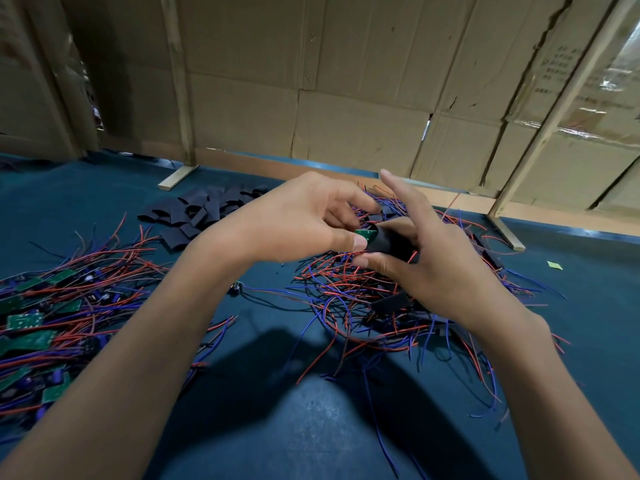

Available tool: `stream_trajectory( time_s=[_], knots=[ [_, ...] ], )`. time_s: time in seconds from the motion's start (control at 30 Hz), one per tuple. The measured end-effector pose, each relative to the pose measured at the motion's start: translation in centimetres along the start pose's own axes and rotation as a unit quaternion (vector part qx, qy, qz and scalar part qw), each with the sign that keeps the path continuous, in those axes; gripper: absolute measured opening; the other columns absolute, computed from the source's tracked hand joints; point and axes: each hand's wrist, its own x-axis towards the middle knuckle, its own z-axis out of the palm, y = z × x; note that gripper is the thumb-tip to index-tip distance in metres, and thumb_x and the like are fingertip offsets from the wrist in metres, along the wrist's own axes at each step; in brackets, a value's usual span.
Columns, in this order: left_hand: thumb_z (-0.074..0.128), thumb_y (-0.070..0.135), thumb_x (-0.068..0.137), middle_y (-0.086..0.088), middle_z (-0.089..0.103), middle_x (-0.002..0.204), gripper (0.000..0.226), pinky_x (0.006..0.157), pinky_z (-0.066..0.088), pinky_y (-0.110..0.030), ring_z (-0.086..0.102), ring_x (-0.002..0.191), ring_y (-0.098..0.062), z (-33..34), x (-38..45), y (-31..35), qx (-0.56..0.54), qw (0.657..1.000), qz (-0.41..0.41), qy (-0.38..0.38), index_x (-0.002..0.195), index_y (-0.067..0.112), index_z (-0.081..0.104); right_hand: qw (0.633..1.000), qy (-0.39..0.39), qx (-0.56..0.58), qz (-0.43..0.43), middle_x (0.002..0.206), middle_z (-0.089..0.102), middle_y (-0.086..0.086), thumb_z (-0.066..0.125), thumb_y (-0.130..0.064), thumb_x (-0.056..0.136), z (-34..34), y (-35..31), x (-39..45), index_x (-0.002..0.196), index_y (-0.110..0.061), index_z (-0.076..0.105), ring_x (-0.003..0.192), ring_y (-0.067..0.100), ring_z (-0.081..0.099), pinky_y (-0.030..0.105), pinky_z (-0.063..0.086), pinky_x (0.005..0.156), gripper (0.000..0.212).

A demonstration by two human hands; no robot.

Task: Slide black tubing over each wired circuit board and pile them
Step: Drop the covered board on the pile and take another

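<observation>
My left hand (298,220) pinches a small green circuit board (365,234) between thumb and fingers. My right hand (433,258) holds a piece of black tubing (389,242) with thumb and middle fingers, its index finger sticking up. The board's end sits at the mouth of the tubing. Both hands hover above a pile of sleeved boards with red and blue wires (363,299). A heap of bare green boards with wires (52,317) lies at the left. Loose black tubing pieces (197,213) lie at the back.
The work surface is a dark blue mat (311,410). Cardboard sheets (346,98) on wooden posts wall off the back. A wooden foot (178,176) rests on the mat behind the tubing. A small yellow-green scrap (554,265) lies at the right.
</observation>
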Motion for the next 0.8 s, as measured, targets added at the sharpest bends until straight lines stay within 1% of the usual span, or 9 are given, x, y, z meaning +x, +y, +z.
stream_trajectory(
  time_s=[0.07,0.13,0.2,0.33,0.4,0.53,0.63,0.67,0.8],
  knots=[
    [0.085,0.012,0.078,0.000,0.076,0.083,0.029,0.071,0.056,-0.025,0.070,0.073,-0.007,-0.1,0.0,0.1,-0.022,0.999,-0.027,0.015,0.099,0.022,0.070,1.000,0.000,-0.007,-0.003,0.099,0.063,-0.039,0.082,-0.039,0.081,0.0,-0.1,0.0,0.158,-0.039,0.016,0.086,-0.008,0.057,-0.002,0.036,0.078,0.101],
    [0.086,0.015,0.077,-0.004,0.077,0.079,0.018,0.060,0.051,-0.025,0.066,0.065,-0.009,-0.2,-0.1,0.2,-0.028,0.999,-0.037,0.029,0.088,0.018,0.073,1.000,0.003,-0.011,0.004,0.098,0.060,-0.049,0.083,-0.039,0.082,0.1,0.0,0.0,0.157,-0.040,0.014,0.085,-0.017,0.056,-0.004,0.034,0.079,0.102],
    [0.082,0.016,0.080,-0.005,0.075,0.073,0.008,0.060,0.051,-0.031,0.062,0.061,-0.014,-0.2,-0.3,0.3,-0.037,0.998,-0.035,0.039,0.086,0.014,0.077,1.000,0.002,-0.008,0.007,0.094,0.055,-0.056,0.083,-0.038,0.082,0.1,0.1,-0.1,0.157,-0.042,0.011,0.094,-0.022,0.056,-0.006,0.031,0.081,0.104],
    [0.077,0.015,0.087,-0.003,0.075,0.070,0.003,0.070,0.050,-0.047,0.062,0.063,-0.018,-0.2,-0.4,0.4,-0.052,0.997,-0.047,0.037,0.089,0.014,0.080,1.000,-0.008,-0.001,0.002,0.094,0.054,-0.057,0.082,-0.040,0.081,0.3,0.2,-0.1,0.155,-0.045,0.009,0.106,0.003,0.059,-0.005,0.032,0.084,0.104],
    [0.077,0.015,0.086,-0.006,0.076,0.075,0.004,0.070,0.049,-0.043,0.063,0.065,-0.018,-0.2,-0.5,0.5,-0.059,0.996,-0.053,0.028,0.090,0.016,0.079,1.000,-0.006,0.002,-0.001,0.097,0.054,-0.057,0.083,-0.037,0.082,0.4,0.0,0.0,0.157,-0.041,0.010,0.107,0.001,0.059,-0.004,0.032,0.084,0.105],
    [0.079,0.014,0.085,-0.005,0.078,0.079,0.016,0.060,0.044,-0.029,0.061,0.065,-0.012,0.0,-0.4,0.7,-0.055,0.996,-0.067,0.023,0.096,0.020,0.069,1.000,-0.011,-0.001,-0.012,0.099,0.054,-0.057,0.081,-0.036,0.084,0.7,-0.3,0.0,0.157,-0.036,0.012,0.095,-0.018,0.055,-0.004,0.031,0.082,0.101],
    [0.079,0.017,0.085,-0.001,0.078,0.086,0.017,0.054,0.048,-0.021,0.067,0.065,-0.009,-0.2,-0.5,0.7,-0.055,0.996,-0.069,0.026,0.098,0.021,0.068,1.000,-0.003,-0.012,-0.014,0.104,0.064,-0.041,0.079,-0.036,0.086,0.8,-0.2,0.1,0.153,-0.037,0.024,0.083,-0.017,0.056,-0.001,0.035,0.078,0.086],
    [0.078,0.019,0.086,0.003,0.079,0.089,0.016,0.055,0.051,-0.019,0.071,0.073,-0.007,-0.8,-0.6,0.6,-0.051,0.996,-0.067,0.032,0.099,0.022,0.070,1.000,0.009,-0.019,-0.011,0.100,0.065,-0.038,0.078,-0.036,0.087,0.6,-0.1,0.1,0.150,-0.037,0.031,0.082,-0.016,0.056,-0.002,0.035,0.077,0.078],
    [0.080,0.011,0.083,0.003,0.077,0.099,0.024,0.089,0.053,-0.018,0.072,0.096,-0.011,-5.3,-1.8,-2.2,0.085,0.990,-0.094,0.066,0.102,0.026,0.073,0.993,0.111,-0.045,0.007,0.083,0.064,-0.030,0.076,-0.033,0.089,-1.2,1.3,0.1,0.124,-0.033,0.058,0.085,-0.001,0.062,0.002,0.038,0.074,0.039]
  ],
)
